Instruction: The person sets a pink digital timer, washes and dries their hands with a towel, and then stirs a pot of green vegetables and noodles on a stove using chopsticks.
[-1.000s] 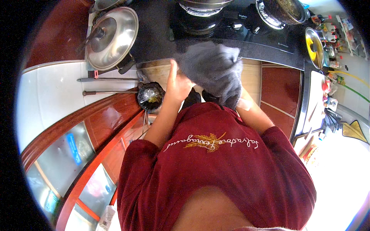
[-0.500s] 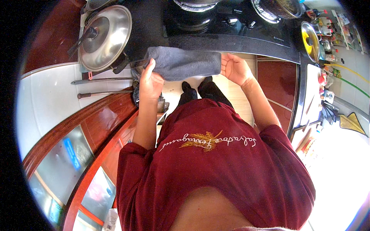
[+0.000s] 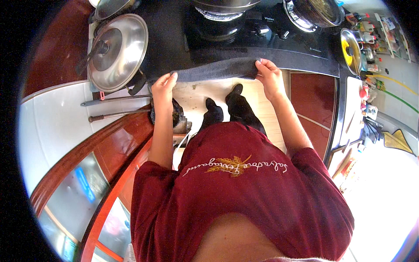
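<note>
Here, cloth: a dark grey cloth (image 3: 217, 70) stretched flat along the black stove's (image 3: 279, 41) front edge.
Left hand (image 3: 163, 87): pinching its left end.
Right hand (image 3: 269, 75): gripping its right end.
Nearby: steel lid (image 3: 118, 50) at left.

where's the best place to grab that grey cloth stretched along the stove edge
By its two short ends, from the near side. The grey cloth lies as a long band along the black stove front; left hand and right hand already pinch those ends.
</note>
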The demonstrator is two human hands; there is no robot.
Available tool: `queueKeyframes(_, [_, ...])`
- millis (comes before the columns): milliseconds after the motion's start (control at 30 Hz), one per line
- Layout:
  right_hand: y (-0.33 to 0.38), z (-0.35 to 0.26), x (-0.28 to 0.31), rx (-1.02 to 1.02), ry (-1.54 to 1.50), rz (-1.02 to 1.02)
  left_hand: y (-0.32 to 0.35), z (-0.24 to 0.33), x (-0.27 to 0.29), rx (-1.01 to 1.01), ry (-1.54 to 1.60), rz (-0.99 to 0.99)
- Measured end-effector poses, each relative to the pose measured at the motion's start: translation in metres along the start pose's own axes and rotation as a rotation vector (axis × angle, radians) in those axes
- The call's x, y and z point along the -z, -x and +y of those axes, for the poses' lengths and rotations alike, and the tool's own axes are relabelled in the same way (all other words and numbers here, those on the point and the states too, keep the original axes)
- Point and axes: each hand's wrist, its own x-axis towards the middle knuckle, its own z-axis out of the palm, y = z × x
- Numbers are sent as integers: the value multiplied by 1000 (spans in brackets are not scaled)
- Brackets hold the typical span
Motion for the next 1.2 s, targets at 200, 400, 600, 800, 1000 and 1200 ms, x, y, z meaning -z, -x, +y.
queueKeyframes(200, [-66, -5, -1, -33, 74, 1, -74, 10, -27, 0, -112, 23])
queueKeyframes(400, [-150, 18, -6, 75, 230, 96, -163, -6, -47, 106, 2, 29])
queueKeyframes(600, [-146, 29, -6, 669, 1145, 72, -144, -35, -63, -713, -953, -19])
queueKeyframes(800, [-112, 40, -43, 781, 1563, -194, -106, -32, -90, -697, -1364, -288])
queueKeyframes(1000, [-116, 52, -31, 672, 1652, -169, -105, -37, -84, -689, -1433, -344])
queueKeyframes(1200, [-108, 48, -29, 668, 1633, -208, -105, -35, -72, -682, -1478, -376])
